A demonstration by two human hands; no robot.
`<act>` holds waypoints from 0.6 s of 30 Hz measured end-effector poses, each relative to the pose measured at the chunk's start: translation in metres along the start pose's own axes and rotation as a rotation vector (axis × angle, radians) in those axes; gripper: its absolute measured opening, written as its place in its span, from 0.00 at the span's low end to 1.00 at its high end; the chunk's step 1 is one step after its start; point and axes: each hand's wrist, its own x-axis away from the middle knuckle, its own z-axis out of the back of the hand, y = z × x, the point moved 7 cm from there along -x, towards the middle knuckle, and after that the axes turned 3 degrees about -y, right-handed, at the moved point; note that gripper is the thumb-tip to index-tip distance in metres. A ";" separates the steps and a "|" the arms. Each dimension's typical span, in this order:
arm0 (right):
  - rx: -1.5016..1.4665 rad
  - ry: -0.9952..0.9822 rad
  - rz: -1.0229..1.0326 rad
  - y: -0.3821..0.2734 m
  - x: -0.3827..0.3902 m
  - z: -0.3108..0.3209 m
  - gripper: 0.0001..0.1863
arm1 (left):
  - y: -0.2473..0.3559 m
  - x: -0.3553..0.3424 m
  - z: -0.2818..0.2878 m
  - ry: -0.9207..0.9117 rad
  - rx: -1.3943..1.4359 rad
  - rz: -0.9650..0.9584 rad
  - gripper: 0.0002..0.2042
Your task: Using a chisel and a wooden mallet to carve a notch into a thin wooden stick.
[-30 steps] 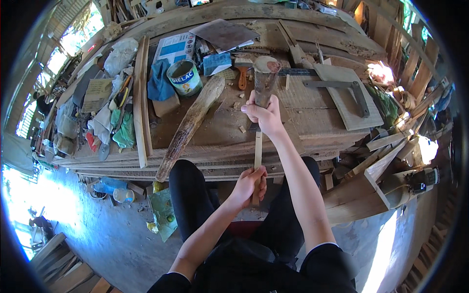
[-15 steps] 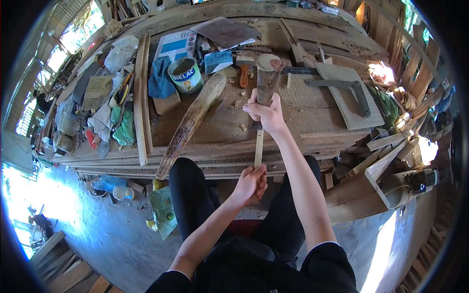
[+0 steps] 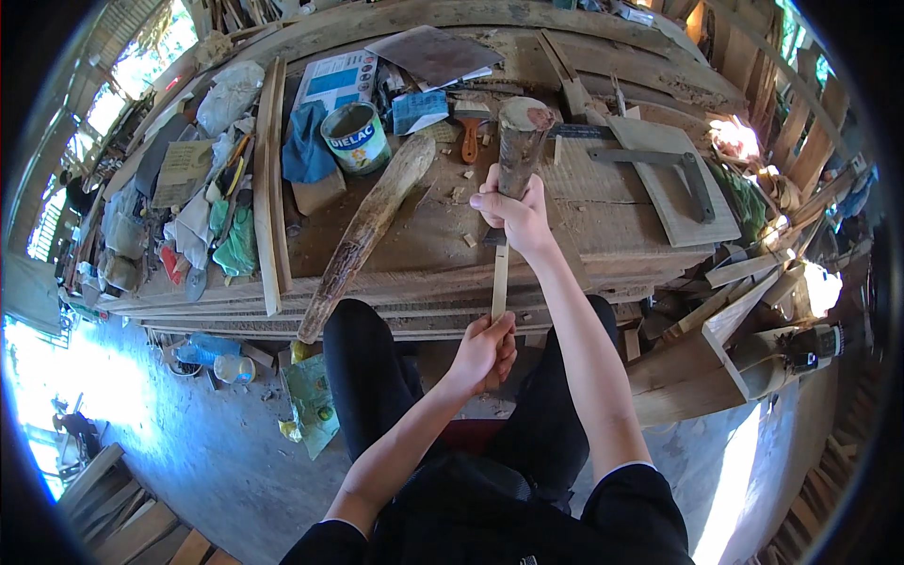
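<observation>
A short, thick round piece of wood (image 3: 524, 141) with a rough, dark side and a pale end stands out over the bench in my right hand (image 3: 513, 215). The fingers wrap its lower part. Below that fist runs a narrow pale wooden strip (image 3: 500, 282), pointing toward me. My left hand (image 3: 485, 350) is closed around the strip's near end, between my knees. A small dark piece (image 3: 494, 237) shows by the strip's upper end, just under my right hand. My right fingers hide how strip and round wood meet.
On the workbench (image 3: 584, 212) a long bark-edged stick (image 3: 367, 235) overhangs the front edge. Behind it stand a tin can (image 3: 356, 139) and a paintbrush (image 3: 470, 132). A metal square (image 3: 673, 168) lies on a board (image 3: 664, 202) at right. Tools and bags crowd the left.
The bench has shifted slightly in the picture. Both hands keep their grips and nearly the same places.
</observation>
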 end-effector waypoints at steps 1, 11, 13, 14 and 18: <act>0.024 -0.001 -0.004 0.000 0.000 -0.001 0.10 | -0.001 -0.001 0.000 0.000 0.001 0.000 0.14; -0.029 -0.014 0.008 -0.002 0.001 -0.003 0.10 | -0.001 -0.001 0.002 0.002 -0.028 -0.004 0.14; -0.018 -0.017 -0.002 -0.001 -0.001 -0.007 0.09 | 0.002 0.003 0.014 -0.009 -0.039 0.002 0.14; -0.012 -0.013 -0.001 0.000 0.000 -0.004 0.09 | 0.021 0.008 0.026 0.082 -0.643 -0.169 0.14; 0.129 0.040 0.043 -0.005 0.002 0.006 0.11 | 0.160 0.069 0.018 0.750 -1.589 -0.578 0.19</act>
